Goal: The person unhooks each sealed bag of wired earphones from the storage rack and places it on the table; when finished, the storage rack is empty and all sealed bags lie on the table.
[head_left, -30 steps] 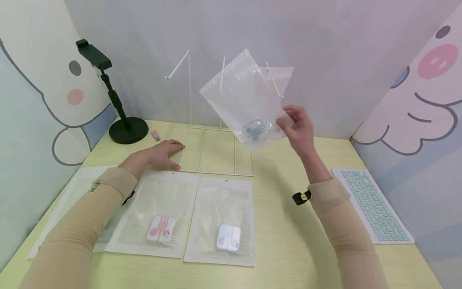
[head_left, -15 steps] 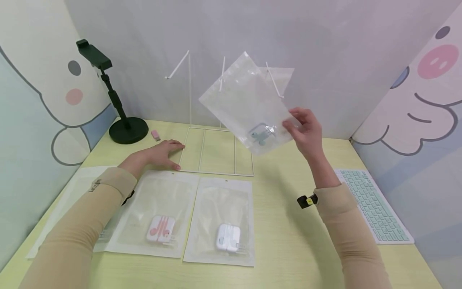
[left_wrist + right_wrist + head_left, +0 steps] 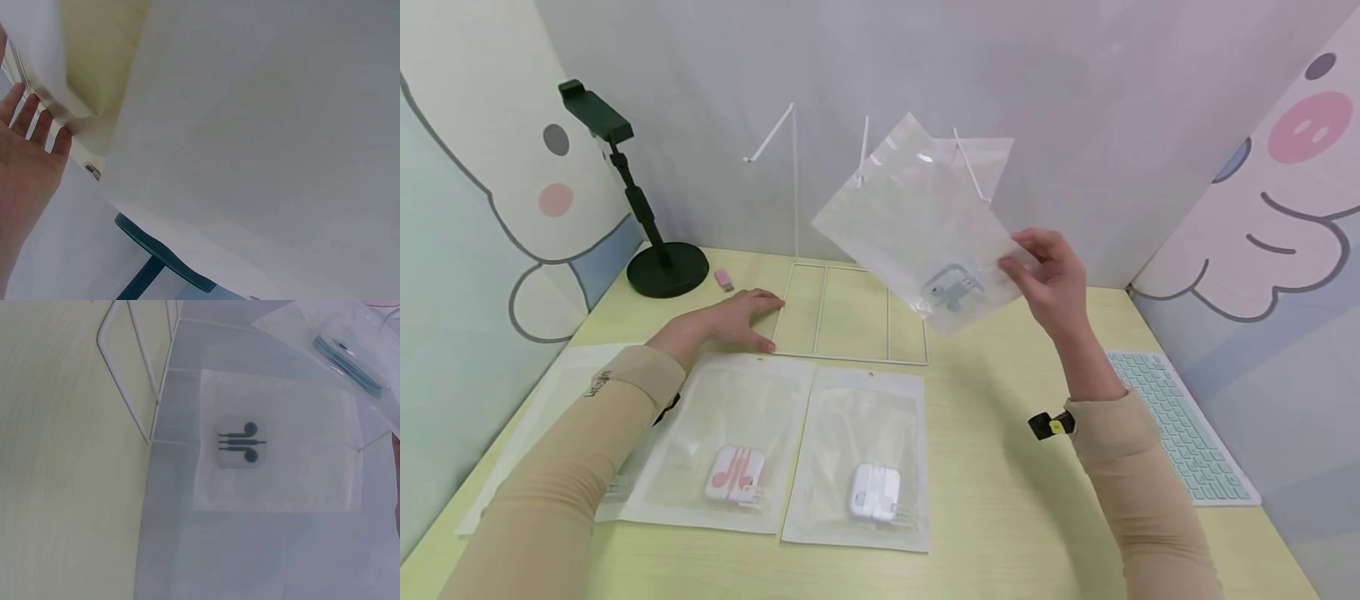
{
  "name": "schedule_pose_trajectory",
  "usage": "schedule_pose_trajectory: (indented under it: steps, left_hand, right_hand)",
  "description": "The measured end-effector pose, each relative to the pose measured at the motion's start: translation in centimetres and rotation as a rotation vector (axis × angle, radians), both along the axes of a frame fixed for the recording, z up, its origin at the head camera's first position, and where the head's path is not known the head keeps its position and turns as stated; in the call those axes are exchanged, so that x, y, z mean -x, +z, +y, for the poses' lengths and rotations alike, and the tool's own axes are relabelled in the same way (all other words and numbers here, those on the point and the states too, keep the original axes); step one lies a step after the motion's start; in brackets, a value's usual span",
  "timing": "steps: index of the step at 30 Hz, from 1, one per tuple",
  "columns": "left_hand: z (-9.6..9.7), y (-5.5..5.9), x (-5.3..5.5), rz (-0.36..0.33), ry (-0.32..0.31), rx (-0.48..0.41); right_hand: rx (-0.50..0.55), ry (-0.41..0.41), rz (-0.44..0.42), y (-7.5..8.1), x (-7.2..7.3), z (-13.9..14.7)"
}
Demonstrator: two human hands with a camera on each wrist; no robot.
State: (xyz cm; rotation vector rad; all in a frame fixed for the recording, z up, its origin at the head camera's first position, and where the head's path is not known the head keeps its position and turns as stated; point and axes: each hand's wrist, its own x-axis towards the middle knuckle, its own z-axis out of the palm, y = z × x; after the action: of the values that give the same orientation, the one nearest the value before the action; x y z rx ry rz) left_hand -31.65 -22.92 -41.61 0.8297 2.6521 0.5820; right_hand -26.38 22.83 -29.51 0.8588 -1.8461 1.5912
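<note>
1. presently, right hand (image 3: 1054,279): pinching tilted clear pouch (image 3: 898,208) of blue earphones (image 3: 953,287) by its edge, top at middle hook (image 3: 862,150).
2. left hand (image 3: 736,321): fingers outstretched, touching white wire rack (image 3: 850,359) at base.
3. second earphone pouch (image 3: 300,450): hanging from right hook (image 3: 972,171).

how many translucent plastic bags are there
5: one bag in the right hand, one hanging on the white wire rack, three on the pale yellow table: right, middle and left, the last partly hidden.
</note>
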Motion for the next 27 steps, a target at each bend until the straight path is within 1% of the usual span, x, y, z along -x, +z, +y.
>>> schedule_pose_trajectory:
  steps: [9,23,27]
  left_hand:
    - [0.1,0.0,0.0,-0.011,-0.002,-0.006]
    - [0.0,0.1,0.0,-0.014,0.003,-0.008]
    - [0.1,0.1,-0.1,-0.016,0.004,-0.005]
  right_hand:
    - [0.025,0.029,-0.005,0.1,-0.9,0.2]
    - [0.026,0.054,0.071,0.9,-2.0,0.1]
    - [0.048,0.07,0.075,1.1,-2.3,0.5]
